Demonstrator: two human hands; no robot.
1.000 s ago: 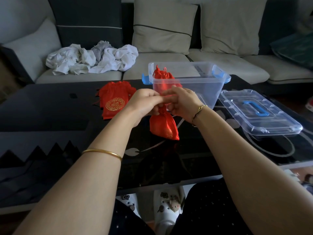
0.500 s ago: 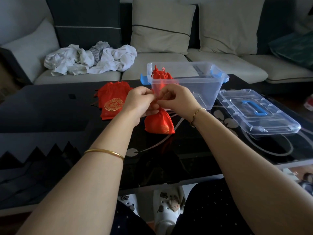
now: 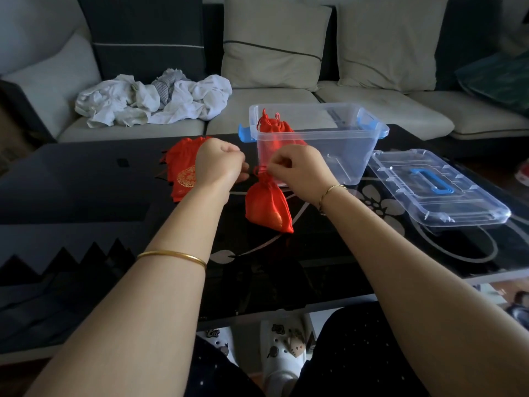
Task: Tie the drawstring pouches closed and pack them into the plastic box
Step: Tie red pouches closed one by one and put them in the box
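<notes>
A red drawstring pouch (image 3: 268, 204) hangs just above the black glass table (image 3: 86, 196), its neck gathered. My left hand (image 3: 219, 161) and my right hand (image 3: 297, 167) each pinch a cord end at the neck, held apart on either side. Behind them stands the clear plastic box (image 3: 343, 147) with blue latches; a tied red pouch (image 3: 273, 130) sits in its left end. A pile of flat red pouches (image 3: 181, 173) with a gold emblem lies on the table behind my left hand, partly hidden by it.
The box's clear lid (image 3: 435, 187) with a blue handle lies on the table to the right. A sofa with cushions runs behind the table, with crumpled white cloth (image 3: 151, 100) on its seat. My knees and white shoes show below the table's near edge.
My hands, pressed together at the pouch neck a second ago, have drawn apart sideways, pulling the cords. The pouch hangs a little lower than half a second ago.
</notes>
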